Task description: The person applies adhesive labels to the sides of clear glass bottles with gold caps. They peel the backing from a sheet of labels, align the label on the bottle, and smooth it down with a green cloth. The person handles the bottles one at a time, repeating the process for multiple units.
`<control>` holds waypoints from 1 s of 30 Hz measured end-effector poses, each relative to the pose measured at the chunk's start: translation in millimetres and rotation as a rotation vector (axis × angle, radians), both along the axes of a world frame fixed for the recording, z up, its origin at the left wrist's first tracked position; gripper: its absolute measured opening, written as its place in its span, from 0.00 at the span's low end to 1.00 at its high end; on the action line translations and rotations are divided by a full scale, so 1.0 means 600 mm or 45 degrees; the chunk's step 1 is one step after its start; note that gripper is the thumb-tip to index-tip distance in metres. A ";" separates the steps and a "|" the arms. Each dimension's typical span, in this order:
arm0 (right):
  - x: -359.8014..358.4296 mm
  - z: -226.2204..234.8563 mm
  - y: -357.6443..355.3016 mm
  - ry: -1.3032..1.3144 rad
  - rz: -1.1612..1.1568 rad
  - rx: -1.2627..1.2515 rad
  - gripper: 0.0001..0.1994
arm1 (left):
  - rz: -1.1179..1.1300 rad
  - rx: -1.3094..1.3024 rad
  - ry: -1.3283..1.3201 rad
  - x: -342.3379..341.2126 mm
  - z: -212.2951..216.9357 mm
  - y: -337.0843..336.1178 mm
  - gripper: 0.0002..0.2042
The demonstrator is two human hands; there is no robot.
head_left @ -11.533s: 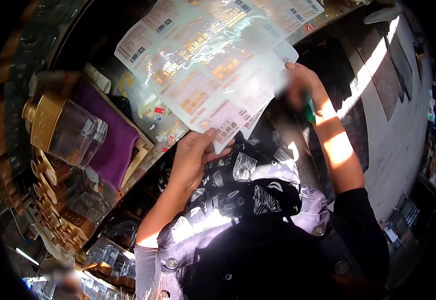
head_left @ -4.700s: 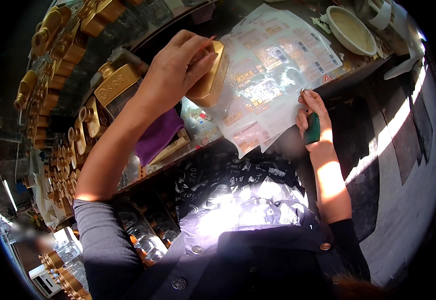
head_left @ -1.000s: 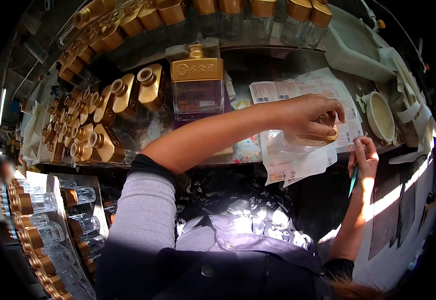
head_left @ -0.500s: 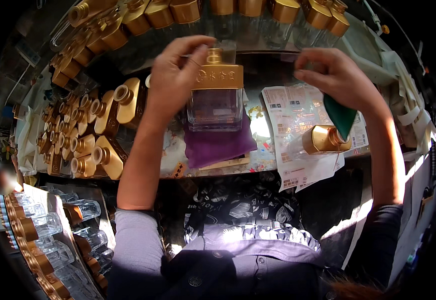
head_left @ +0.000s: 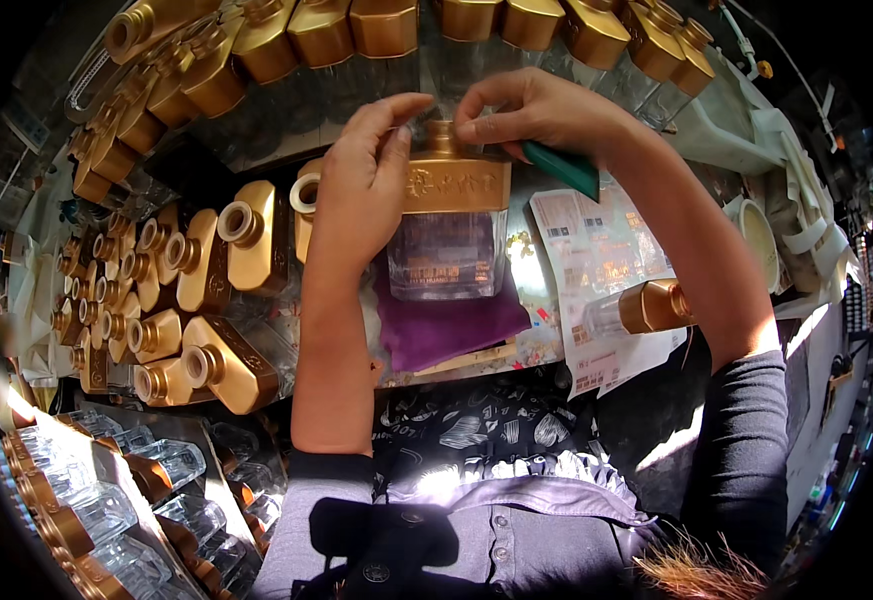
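Fingers of both hands meet at the neck of one square glass bottle (head_left: pixel 446 240) with a gold shoulder, which stands on a purple cloth (head_left: pixel 446 325). The left hand (head_left: pixel 361 190) lies curled against the bottle's left side, thumb and forefinger bent in toward the gold neck. The right hand (head_left: pixel 536 110) pinches the neck from the other side with thumb and forefinger, while its remaining fingers are folded around one green flat tool (head_left: pixel 561 168) that sticks out to the right of the bottle.

Right of the bottle lie printed label sheets (head_left: pixel 596 265), overlapping so that their number cannot be told, and on them one gold cap with a clear part (head_left: pixel 646 308) lies on its side. Farther right of the bottle sits one pale round bowl (head_left: pixel 761 240).

Left of the bottle, gold-shouldered bottles (head_left: pixel 191 290) lie packed on their sides, roughly a dozen and a half, too crowded for an exact count. Beyond the bottle runs a row of about a dozen upright gold-capped bottles (head_left: pixel 386 25). Below and left of the bottle, clear bottles with brown caps (head_left: pixel 86 510) fill trays.
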State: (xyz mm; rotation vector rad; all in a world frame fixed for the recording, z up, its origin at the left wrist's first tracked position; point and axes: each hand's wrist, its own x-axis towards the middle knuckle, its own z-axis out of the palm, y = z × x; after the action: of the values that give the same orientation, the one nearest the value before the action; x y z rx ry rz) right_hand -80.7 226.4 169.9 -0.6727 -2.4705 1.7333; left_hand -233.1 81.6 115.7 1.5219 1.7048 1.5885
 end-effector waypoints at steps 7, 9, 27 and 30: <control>0.045 0.052 -0.027 0.301 -0.017 -0.203 0.11 | -0.083 0.081 0.077 0.046 0.029 -0.018 0.21; 0.083 0.088 -0.045 0.371 -0.097 -0.173 0.11 | -0.239 0.098 -0.171 0.092 0.038 -0.028 0.19; 0.552 0.101 -0.174 0.844 -1.114 0.164 0.07 | -0.992 0.031 0.593 0.415 0.065 0.137 0.14; 0.612 0.064 -0.197 0.754 -1.267 0.112 0.06 | -0.919 0.174 0.691 0.464 0.113 0.220 0.14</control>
State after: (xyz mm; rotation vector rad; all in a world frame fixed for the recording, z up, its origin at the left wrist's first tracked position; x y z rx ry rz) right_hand 286.6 107.9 208.3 -0.9594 -1.3974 1.1638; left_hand 45.2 213.6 183.6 2.4308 1.0364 0.9719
